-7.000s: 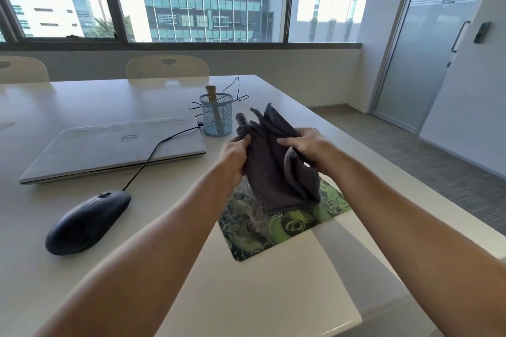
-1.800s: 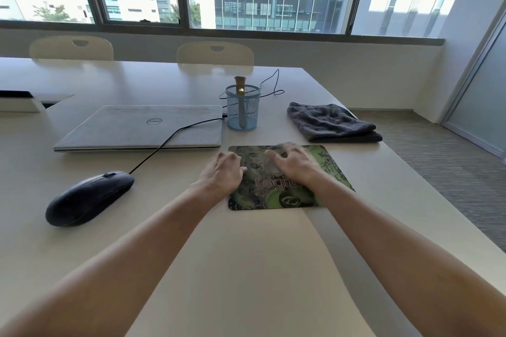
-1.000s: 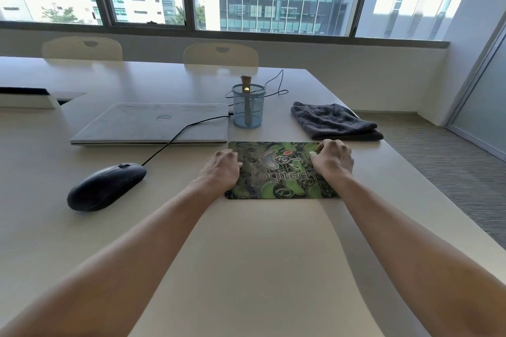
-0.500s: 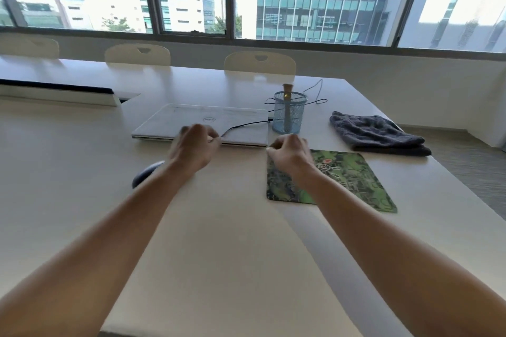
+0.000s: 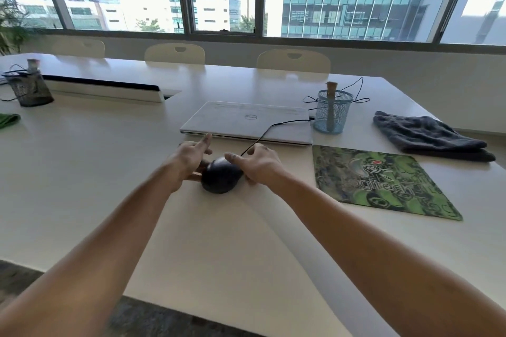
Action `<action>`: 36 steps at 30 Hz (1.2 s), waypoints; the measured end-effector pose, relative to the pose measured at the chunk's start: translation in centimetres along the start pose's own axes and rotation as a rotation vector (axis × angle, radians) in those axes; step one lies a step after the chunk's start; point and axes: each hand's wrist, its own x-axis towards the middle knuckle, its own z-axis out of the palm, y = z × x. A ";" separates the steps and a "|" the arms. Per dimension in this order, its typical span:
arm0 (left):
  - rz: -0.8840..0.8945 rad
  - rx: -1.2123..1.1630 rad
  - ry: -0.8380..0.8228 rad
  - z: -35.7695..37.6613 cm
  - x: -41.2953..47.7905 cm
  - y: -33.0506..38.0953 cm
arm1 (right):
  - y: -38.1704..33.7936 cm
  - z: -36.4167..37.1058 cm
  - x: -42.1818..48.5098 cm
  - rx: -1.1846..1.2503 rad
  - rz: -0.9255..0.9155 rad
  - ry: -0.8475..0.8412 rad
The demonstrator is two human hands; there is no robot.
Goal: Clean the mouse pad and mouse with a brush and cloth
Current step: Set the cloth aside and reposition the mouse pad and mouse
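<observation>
The black corded mouse (image 5: 221,178) is smooth, rounded and matte, sitting on the pale table (image 5: 109,172) just in front of the closed white Dell laptop (image 5: 247,122). Its long axis runs from near-left to far-right, with the cable end pointing away toward the laptop; the thin black cable (image 5: 269,131) leaves that end and crosses the laptop lid toward the far right. The left hand (image 5: 189,163) cups the mouse's left side with fingers spread, and the right hand (image 5: 256,165) closes on its right side, thumb and fingers curved around the shell, so both hands are grasping the mouse. To the right, well apart from the mouse, the green patterned Logitech mouse pad (image 5: 383,182) lies flat, its long side angled toward the near right. Beyond it the dark grey cloth (image 5: 430,135) rests folded on the table. A blue mesh pen cup (image 5: 331,115) stands upright by the laptop's right corner, holding the wooden-handled brush (image 5: 330,93), which stands handle up. At the far left, a black mesh cup (image 5: 31,89) holds an object too blurred to identify.
</observation>
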 end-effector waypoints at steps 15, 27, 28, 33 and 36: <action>0.312 0.139 0.124 3.4 1.2 -0.7 | 1.2 -1.9 0.5 -0.315 0.005 0.183; 0.497 0.665 -0.017 11.4 2.6 0.5 | 10.5 -13.7 -0.4 -0.337 0.332 0.447; 0.499 0.692 -0.032 11.8 2.7 0.6 | 11.3 -14.1 -0.7 -0.339 0.352 0.461; 0.496 0.792 -0.072 13.2 2.8 0.5 | 13.8 -14.9 -1.7 -0.325 0.427 0.483; 0.512 0.827 -0.065 13.3 2.7 0.3 | 14.0 -14.8 -1.5 -0.325 0.452 0.480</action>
